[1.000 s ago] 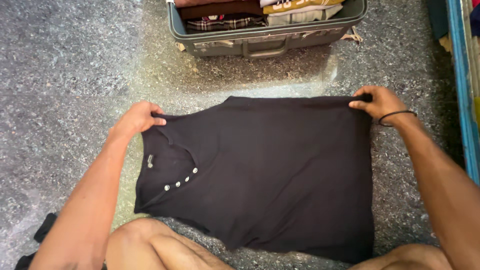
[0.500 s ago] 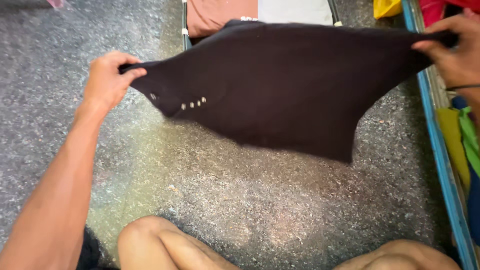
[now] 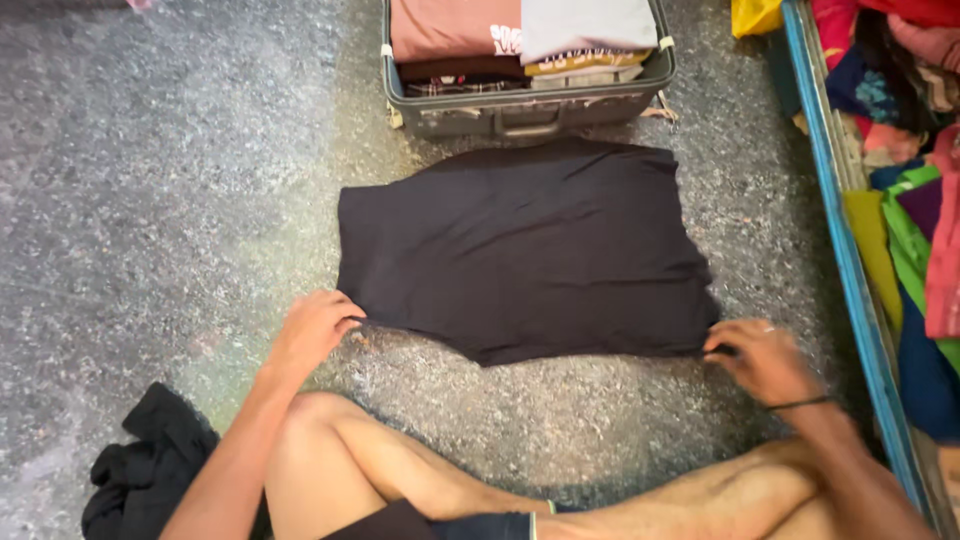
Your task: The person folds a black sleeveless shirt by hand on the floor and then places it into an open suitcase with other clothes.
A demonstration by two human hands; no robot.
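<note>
Half a second ago the black cotton shirt (image 3: 525, 250) hung stretched in the air between both hands; now it lies flat on the speckled grey stone floor (image 3: 150, 180), folded into a rough rectangle with its buttons out of sight. Its far edge lies just in front of the open grey suitcase (image 3: 528, 105) packed with folded clothes. The left hand (image 3: 312, 330) rests at the shirt's near left corner, fingers curled loosely on the cloth edge, not clearly pinching it. The right hand (image 3: 762, 360), a thin black band at its wrist, pinches the shirt's near right corner between fingers and thumb. A crumpled black garment (image 3: 145, 470) lies well left of the shirt, beside the person's bare knee. A blue-edged frame (image 3: 845, 250) heaped with bright clothes runs along the shirt's right.
</note>
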